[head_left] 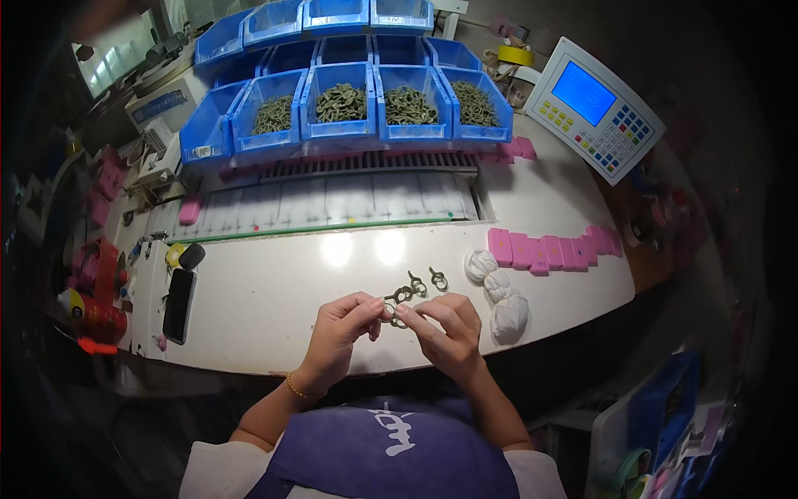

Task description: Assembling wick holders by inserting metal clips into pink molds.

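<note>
My left hand (339, 333) and my right hand (450, 334) meet above the white table, fingertips nearly touching. Thumb and fingers of both hands pinch a small greenish ring-shaped part (391, 313); its finer shape is partly covered by the fingers. Just beyond the fingertips lie several like parts: a dark piece (403, 293), a part with a ring and a short stem (417, 284), and another ring-and-stem part (439, 280) further right. A white cloth bundle (509, 316), tied into lumps, rests to the right of my right hand.
Blue bins (341, 108) filled with green parts stand in tiers at the back. A keypad device with a blue screen (594, 108) is at the far right. Pink blocks (549, 253) line the right side. A black phone (179, 304) lies left, near a red container (104, 316).
</note>
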### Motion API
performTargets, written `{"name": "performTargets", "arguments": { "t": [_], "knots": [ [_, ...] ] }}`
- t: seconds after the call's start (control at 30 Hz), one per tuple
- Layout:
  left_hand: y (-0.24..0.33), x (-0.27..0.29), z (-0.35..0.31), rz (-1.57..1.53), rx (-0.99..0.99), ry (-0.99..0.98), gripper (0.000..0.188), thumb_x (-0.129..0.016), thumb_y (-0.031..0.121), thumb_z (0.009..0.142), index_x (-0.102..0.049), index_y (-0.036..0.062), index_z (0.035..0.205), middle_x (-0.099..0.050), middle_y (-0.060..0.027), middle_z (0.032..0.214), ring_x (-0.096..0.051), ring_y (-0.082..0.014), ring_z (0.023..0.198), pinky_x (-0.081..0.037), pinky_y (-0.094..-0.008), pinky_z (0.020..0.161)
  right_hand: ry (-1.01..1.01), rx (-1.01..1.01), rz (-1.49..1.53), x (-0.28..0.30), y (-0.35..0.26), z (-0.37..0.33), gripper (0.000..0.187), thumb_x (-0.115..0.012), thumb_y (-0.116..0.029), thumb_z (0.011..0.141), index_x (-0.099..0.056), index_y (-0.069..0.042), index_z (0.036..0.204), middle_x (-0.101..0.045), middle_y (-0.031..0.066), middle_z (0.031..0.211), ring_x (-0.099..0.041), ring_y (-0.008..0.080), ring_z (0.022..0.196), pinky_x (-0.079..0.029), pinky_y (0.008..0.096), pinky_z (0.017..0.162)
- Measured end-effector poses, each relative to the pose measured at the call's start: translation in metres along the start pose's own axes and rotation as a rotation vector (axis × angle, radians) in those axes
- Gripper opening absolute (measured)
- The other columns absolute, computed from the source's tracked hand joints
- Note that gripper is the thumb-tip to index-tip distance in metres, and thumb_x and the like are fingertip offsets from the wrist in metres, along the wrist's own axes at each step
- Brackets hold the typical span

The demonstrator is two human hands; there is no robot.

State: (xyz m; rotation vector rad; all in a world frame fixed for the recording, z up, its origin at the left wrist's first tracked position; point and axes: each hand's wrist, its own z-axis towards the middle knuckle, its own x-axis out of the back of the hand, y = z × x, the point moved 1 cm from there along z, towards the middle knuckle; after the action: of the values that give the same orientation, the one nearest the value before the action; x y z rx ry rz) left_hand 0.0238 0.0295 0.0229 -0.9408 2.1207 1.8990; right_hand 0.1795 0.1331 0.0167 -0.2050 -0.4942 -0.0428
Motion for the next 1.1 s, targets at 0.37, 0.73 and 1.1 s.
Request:
{"name": "performTargets", "arguments": {
  "t": [0.37, 0.73, 1.1],
  "knots": [
    [0.003, -0.003, -0.003, 0.167, -0.122, 0.032, 0.026, -0.053, 0.019, 0.102, -0.068, -0.0019, 0.101, -0.066, -0.0073, 0.092, -0.058, -0.0113, 0.077, -0.048, -0.0269, 0.074, 0.104, -0.972, 0.803, -0.016, -0.013, -0.010, 0.012, -0.070, -0.007, 0.091, -0.072, -0.001, 0.101, -0.068, 0.0050, 0.093, -0.063, 0.0142, 0.083, -0.051, 0.0272, 0.073],
    [-0.004, -0.010, -0.004, 0.279, -0.238, -0.079, 0.021, -0.061, 0.008, 0.098, -0.067, -0.0028, 0.115, -0.070, -0.0090, 0.104, -0.062, -0.0105, 0.084, -0.053, -0.0254, 0.075, 0.279, -1.318, 1.512, -0.023, -0.016, -0.008, 0.017, -0.068, -0.017, 0.095, -0.070, -0.002, 0.105, -0.070, 0.0048, 0.102, -0.060, 0.0097, 0.086, -0.049, 0.0248, 0.082],
    [0.002, -0.020, -0.005, 0.770, -0.663, 0.039, 0.013, -0.065, 0.000, 0.092, -0.069, -0.0036, 0.104, -0.068, -0.0115, 0.089, -0.064, -0.0148, 0.073, -0.052, -0.0263, 0.065, 0.296, -1.256, 1.360, -0.029, -0.023, -0.012, 0.018, -0.067, -0.018, 0.096, -0.070, -0.002, 0.104, -0.069, 0.0039, 0.100, -0.059, 0.0089, 0.084, -0.048, 0.0243, 0.080]
  ]
}}
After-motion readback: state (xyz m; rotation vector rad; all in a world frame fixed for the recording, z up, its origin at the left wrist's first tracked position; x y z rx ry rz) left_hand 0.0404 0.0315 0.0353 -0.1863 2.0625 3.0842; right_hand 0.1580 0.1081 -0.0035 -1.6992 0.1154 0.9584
